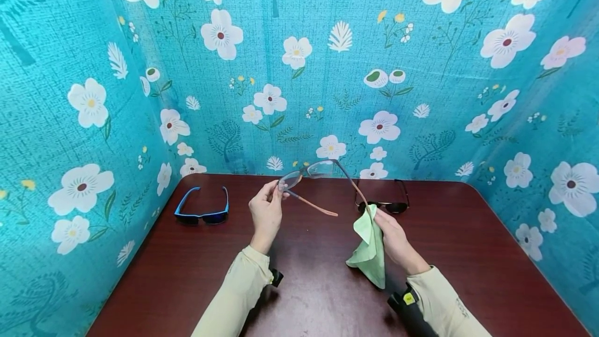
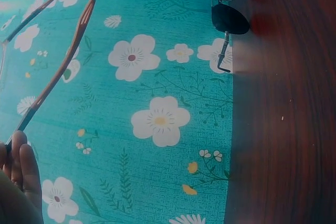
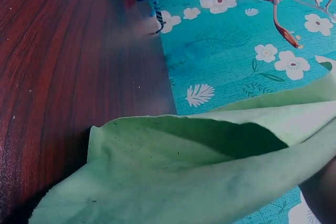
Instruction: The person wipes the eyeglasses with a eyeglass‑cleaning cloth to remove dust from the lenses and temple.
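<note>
Head view: table extends between and below both hands, far edge beyond the grips, meeting floral curtain. Blue-framed sunglasses lie left of the left grip, apart; dark sunglasses lie just beyond the right grip, partly covered. Left hand pinches the eyeglasses at one outer lens edge; right hand grips green cloth at the opposite temple's end. Temple tip hidden; cannot tell whether cloth wraps it. Eyeglasses span between the grips, off the table. Left wrist view: table edge well apart from the grip; hand cut off at the border, lenses mostly out of frame; one temple rises from the fingertips. Right wrist view: cloth spreads from the grip over the table edge, hiding most of the right hand; eyeglasses, cropped, hang from the left fingers beyond it.
</note>
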Tool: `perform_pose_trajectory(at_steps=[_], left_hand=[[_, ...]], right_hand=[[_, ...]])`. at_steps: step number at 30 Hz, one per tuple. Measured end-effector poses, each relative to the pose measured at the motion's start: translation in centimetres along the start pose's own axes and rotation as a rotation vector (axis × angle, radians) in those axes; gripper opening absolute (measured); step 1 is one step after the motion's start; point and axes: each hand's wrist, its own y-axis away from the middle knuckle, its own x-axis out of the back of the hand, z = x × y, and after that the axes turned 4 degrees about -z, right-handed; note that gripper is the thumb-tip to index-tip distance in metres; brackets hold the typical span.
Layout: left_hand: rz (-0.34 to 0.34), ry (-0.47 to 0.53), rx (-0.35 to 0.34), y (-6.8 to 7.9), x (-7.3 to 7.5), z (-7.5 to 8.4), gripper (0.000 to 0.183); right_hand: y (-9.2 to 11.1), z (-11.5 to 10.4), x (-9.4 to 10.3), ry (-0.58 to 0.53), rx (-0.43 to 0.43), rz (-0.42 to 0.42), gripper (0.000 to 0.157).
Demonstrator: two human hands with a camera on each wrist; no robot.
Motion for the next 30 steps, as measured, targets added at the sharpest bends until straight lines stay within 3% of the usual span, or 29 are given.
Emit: perform_pose_trajectory(at_steps=[9,14,18,24,30], left_hand=[[-0.044,0.062,0.014,-0.1,0.3,-0.4,0.014],[-0.056,0.011,-0.027,0.1,0.2,-0.2,0.013],[-0.077,-0.054,-0.054,0.5,0.0,0.2,0.012],[-0.131,-0.065,-0.064,0.8,-0.3,0.4,0.012],[-0.108,-0.084,-0.063,1.0,-0.5,0.0,0.012]], right_hand=[[-0.3,0.5,0.7,0.063,-0.138,0.064,0.053],[-0.6,0.5,0.6,0.198,-0.143,0.075,0.04],[-1.0,0.2,-0.1,0.296,-0.132,0.133,0.032],[-1.7,0.0,-1.6,0.402,-0.133,0.128,0.031],[-2.2,0.1,-2.8,0.639,-0.107,0.184,0.025]])
